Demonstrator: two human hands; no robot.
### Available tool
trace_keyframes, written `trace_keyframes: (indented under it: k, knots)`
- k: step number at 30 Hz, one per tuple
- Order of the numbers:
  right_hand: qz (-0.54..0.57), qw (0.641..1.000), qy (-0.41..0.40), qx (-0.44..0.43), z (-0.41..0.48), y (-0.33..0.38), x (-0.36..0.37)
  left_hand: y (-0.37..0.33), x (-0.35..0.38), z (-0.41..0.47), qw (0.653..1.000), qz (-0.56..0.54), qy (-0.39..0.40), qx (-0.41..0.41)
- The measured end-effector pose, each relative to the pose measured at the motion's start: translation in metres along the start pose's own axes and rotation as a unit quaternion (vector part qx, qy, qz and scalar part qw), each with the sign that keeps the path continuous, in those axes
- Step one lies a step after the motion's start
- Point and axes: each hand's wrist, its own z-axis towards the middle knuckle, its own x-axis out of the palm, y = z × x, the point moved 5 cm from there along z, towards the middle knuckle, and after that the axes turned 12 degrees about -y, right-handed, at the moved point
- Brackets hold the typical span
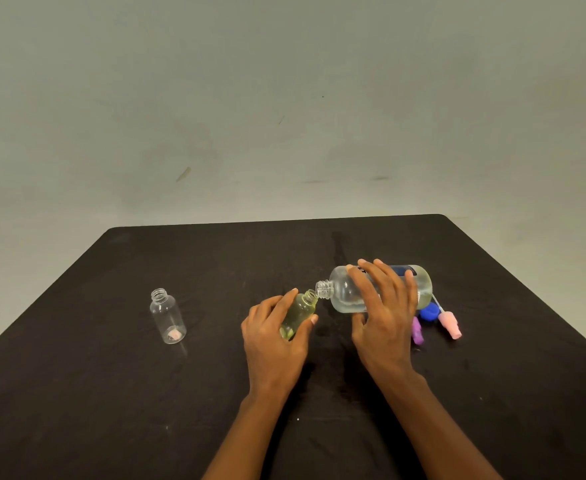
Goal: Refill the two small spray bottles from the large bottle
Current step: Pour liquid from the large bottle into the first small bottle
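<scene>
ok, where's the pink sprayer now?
Head view: the pink sprayer lies on the table at right, beside the blue cap and purple sprayer, by the base of the large bottle.

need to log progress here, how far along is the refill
Done: all three bottles are uncapped; the pink spray top, purple spray top and blue cap lie on the table. In hand: the right hand tips the large bottle to the mouth of the part-filled small bottle gripped by the left hand. Left: the clear small bottle stands empty, and the tops must go back on.
</scene>
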Motion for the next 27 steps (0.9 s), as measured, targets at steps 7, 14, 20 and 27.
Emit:
trace_keyframes:
  k: [7, 14, 20, 27]
  knots:
    - [0.001, 1.0, 0.001, 0.001, 0.0002, 0.0004, 0.0005, 0.0015, 0.0006, 0.0002, 1.0, 0.0, 0.0, -0.001]
    - [0.002, 1.0, 0.0, -0.003, 0.0001, -0.0004, 0.0007, 0.0012, 0.0006, 0.0002, 1.0, -0.003, -0.001, 0.001]
    - [0.001, 1.0, -0.005, -0.001, -0.0007, 0.0001, -0.0004, 0.0011, -0.0003, 0.0001, 1.0, -0.002, -0.004, 0.004]
    - [-0.003, 1.0, -0.004, -0.006, -0.001, 0.0005, 0.0005, 0.0012, -0.0003, -0.0003, 1.0, -0.002, -0.004, 0.005]
